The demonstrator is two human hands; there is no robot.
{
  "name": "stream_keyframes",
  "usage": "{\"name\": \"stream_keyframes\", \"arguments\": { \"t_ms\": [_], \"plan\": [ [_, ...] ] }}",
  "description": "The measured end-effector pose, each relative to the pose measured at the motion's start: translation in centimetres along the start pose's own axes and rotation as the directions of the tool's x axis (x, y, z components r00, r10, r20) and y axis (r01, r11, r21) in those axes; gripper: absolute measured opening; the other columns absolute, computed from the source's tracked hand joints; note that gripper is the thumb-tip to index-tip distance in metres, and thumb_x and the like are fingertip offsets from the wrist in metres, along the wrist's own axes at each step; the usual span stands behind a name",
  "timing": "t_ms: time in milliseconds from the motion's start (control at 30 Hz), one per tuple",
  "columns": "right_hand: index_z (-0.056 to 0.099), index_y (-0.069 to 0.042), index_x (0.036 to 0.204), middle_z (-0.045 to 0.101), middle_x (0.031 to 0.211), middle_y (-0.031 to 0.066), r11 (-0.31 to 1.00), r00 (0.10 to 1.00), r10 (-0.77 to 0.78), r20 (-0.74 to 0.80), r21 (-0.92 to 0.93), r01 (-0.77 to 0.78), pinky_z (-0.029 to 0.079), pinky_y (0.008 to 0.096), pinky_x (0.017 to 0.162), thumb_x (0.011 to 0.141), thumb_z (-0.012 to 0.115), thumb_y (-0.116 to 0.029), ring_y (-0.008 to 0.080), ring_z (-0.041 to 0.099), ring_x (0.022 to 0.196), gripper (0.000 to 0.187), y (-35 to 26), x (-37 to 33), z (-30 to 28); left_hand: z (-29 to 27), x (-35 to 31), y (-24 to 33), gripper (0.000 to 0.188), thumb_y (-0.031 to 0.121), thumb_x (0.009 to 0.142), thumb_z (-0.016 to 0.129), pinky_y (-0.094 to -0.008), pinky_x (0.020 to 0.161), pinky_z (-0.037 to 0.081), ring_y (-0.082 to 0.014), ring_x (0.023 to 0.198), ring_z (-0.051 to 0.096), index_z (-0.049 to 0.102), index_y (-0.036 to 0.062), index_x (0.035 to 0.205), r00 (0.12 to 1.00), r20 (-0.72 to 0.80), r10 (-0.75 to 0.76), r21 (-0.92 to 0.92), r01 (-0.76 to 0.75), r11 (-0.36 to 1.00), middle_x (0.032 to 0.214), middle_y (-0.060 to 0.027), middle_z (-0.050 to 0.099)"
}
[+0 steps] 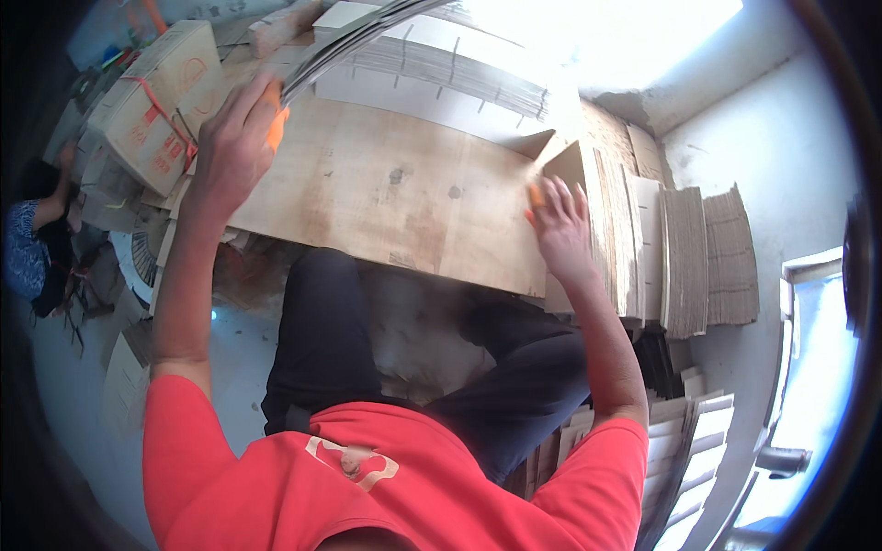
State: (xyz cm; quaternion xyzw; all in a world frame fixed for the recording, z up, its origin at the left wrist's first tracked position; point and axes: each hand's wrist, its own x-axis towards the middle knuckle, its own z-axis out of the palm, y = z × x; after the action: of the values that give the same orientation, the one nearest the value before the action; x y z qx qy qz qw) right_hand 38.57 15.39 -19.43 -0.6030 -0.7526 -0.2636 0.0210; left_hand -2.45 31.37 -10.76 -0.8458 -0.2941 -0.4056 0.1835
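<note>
While the L hand [237,147] pinches sheets [338,48] tightly by one end nr far L of the board [367,179], the R hand [562,225], fingers loosely extended, empty, is beside R stacks [606,230].

Thin greyish sheets [360,39], possibly cardboard; bundled edge-on; slanting away rightward from left hand [237,147]

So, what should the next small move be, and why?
Perhaps bring the right hand to the sheets: the left hand alone grips them, at one end, while the right is apart from them, by the board's right end.
</note>
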Motion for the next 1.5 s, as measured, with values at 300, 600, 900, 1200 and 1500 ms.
{"name": "stream_keyframes", "arguments": {
  "t_ms": [300,600,900,1200,1500],
  "plan": [
    [0.055,0.0,0.1,0.062,0.095,0.0204,0.823,0.766,0.55,0.334,-0.058,-0.565,0.051,0.0437,0.071,0.074,0.078,-0.017,0.0351,0.062,0.09,0.039,4.5,-6.1,3.6,-0.4,-11.6,-4.3,0.021,0.001,0.073,0.06,-0.0382,0.072,0.056,-0.0314,0.095,0.061,0.061,-0.0068,0.092,0.951,0.151,-0.269,0.516,0.156,0.842,0.113,-0.0214,0.059],
    [0.053,0.002,0.091,0.064,0.08,0.0239,0.707,0.659,0.686,0.31,-0.068,-0.704,0.052,0.0456,0.063,0.08,0.072,-0.014,0.0386,0.066,0.075,0.027,5.2,-4.1,3.1,4.7,-17.7,-9.2,0.02,0.005,0.072,0.06,-0.0326,0.064,0.058,-0.026,0.094,0.058,0.064,-0.0045,0.09,0.843,0.289,-0.453,0.717,0.123,0.686,0.109,-0.0206,0.058],
    [0.052,-0.001,0.086,0.065,0.078,0.0221,0.589,0.582,0.807,0.099,-0.079,-0.804,0.047,0.0473,0.061,0.089,0.062,-0.03,0.0428,0.062,0.072,0.031,4.5,-3.0,-0.1,9.3,-23.0,-12.7,0.022,0.014,0.076,0.062,-0.0356,0.066,0.054,-0.0265,0.096,0.058,0.065,-0.0006,0.092,0.682,0.467,-0.563,0.701,0.102,0.705,0.102,-0.0164,0.059],
    [0.064,0.001,0.081,0.056,0.067,0.0019,0.225,0.675,0.581,0.455,0.707,-0.67,0.042,0.0283,0.055,0.084,0.072,-0.028,0.0097,0.05,0.062,0.031,0.9,1.1,0.8,5.7,-19.3,-8.0,0.022,0.02,0.084,0.065,-0.0423,0.075,0.05,-0.0303,0.092,0.059,0.064,0.0001,0.093,0.831,0.328,-0.45,0.376,0.322,0.869,0.096,-0.0124,0.062],
    [0.063,0.004,0.082,0.057,0.064,0.0061,0.221,0.629,0.354,0.692,0.592,-0.775,0.044,0.0324,0.055,0.089,0.067,-0.033,0.01,0.051,0.06,0.038,3.3,-4.7,11.3,5.8,-16.6,0.9,0.022,0.012,0.08,0.069,-0.0418,0.074,0.05,-0.0336,0.089,0.06,0.063,-0.0022,0.097,0.887,0.37,-0.275,0.104,0.255,0.961,0.103,-0.0159,0.064]
  ]
}}
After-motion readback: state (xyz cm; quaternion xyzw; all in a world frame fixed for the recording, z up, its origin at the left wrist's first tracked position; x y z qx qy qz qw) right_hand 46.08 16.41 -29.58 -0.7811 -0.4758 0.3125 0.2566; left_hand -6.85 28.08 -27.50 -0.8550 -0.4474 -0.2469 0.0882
